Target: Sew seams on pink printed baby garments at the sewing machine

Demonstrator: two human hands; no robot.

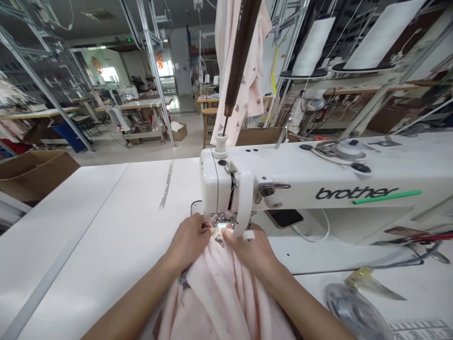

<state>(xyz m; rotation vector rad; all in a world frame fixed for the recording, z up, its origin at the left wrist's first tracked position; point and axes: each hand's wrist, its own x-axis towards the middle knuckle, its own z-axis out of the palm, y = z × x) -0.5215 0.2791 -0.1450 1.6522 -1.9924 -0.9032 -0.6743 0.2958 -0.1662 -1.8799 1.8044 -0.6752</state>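
Pale pink printed fabric [226, 288] runs from the bottom of the view up to the needle area of a white sewing machine [290, 174]. My left hand [191, 238] is closed on the fabric's edge, left of the presser foot [222, 222]. Just right of the foot, my right hand [253, 245] pinches the same fabric, its thumb on top and its other fingers partly hidden behind the machine's white guard [244, 203]. A small light shines on the cloth between both hands. The needle itself is too small to make out.
Under the machine arm lies a phone [285, 217] with a white cable. At right are a clear round case [356, 309], a yellow-handled tool [375, 283] and a ruler [421, 328]. Thread cones [313, 47] stand behind. A cardboard box [35, 172] is beyond the table's left edge.
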